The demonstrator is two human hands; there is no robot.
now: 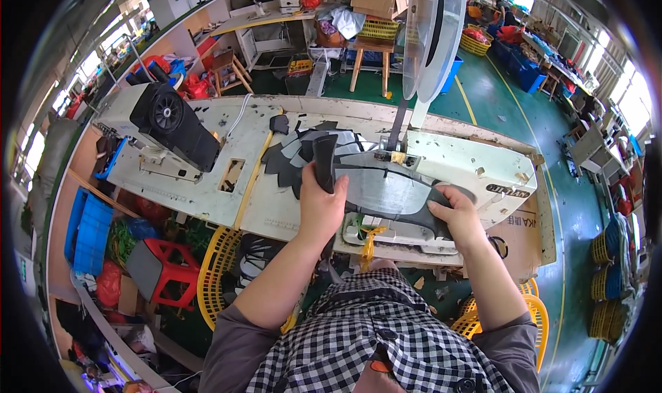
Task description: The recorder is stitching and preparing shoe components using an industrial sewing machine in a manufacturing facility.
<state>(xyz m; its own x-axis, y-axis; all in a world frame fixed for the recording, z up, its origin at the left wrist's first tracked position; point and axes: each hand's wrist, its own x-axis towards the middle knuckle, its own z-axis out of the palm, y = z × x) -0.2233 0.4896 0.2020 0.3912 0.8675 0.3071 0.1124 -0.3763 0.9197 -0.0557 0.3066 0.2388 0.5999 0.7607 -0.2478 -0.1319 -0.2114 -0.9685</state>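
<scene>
At the left end of the worn white sewing table [207, 193] sits a black motor housing [176, 124]. Toward the middle, the left hand [321, 203] has its fingers wrapped around a dark curved strip of material [324, 160], above a fanned pile of dark cut pieces [293, 155]. The right hand [456, 217] pinches the grey panel [393, 189] at the near edge, beside the white sewing machine [469, 165]. Judging by this, the pieces are being aligned; careful edge matching seems next.

Both forearms rising from the lower edge, bare below rolled grey sleeves, angled inward toward the middle. Left hand [321, 203] raised higher, back of the hand to the camera, fingers wrapped closed around something dark and upright. Right hand [457, 217] lower and further out, wrist bent, fingers curled over and pressing down; fingertips hidden, so grip probably closed.
</scene>
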